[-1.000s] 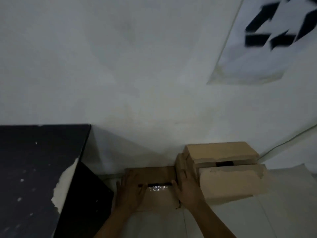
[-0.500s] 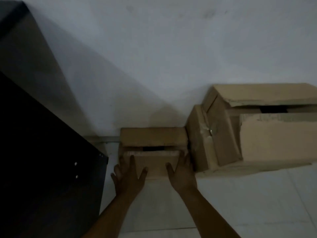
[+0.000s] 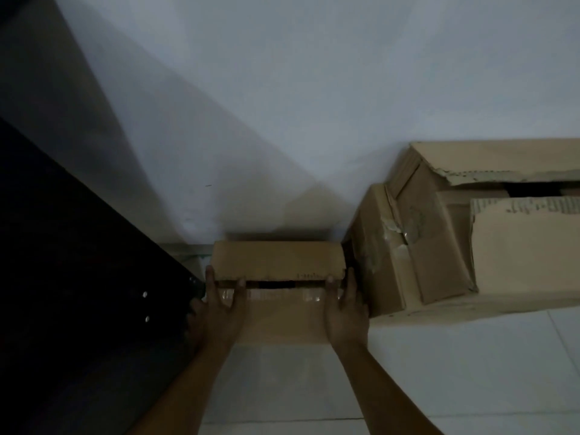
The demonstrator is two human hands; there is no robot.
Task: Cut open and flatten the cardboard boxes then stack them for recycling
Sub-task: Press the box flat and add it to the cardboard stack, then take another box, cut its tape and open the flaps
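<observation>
black cabinet (image 3: 78, 293) at far left, its side just beside your left hand (image 3: 219, 312). that hand lies on the left end of the small box (image 3: 276, 262), fingers stretched along the near flap, fingertips at the dark slit between flaps; whether they hook under the edge, can't tell in this light.

small box sits on the tiled floor (image 3: 439, 372) against the wall (image 3: 282, 105), long axis running left to right, square across your reach. taped near flap lies between your palms, far flap just beyond your fingertips.

right hand (image 3: 346, 312) mirrors it at the right end, fingers extended, nothing clenched. both hands equally near; lift looks two-handed, toward you.

large torn box (image 3: 455, 246) stands just beside the right hand, touching or nearly touching the small one. expect tight clearance there.
</observation>
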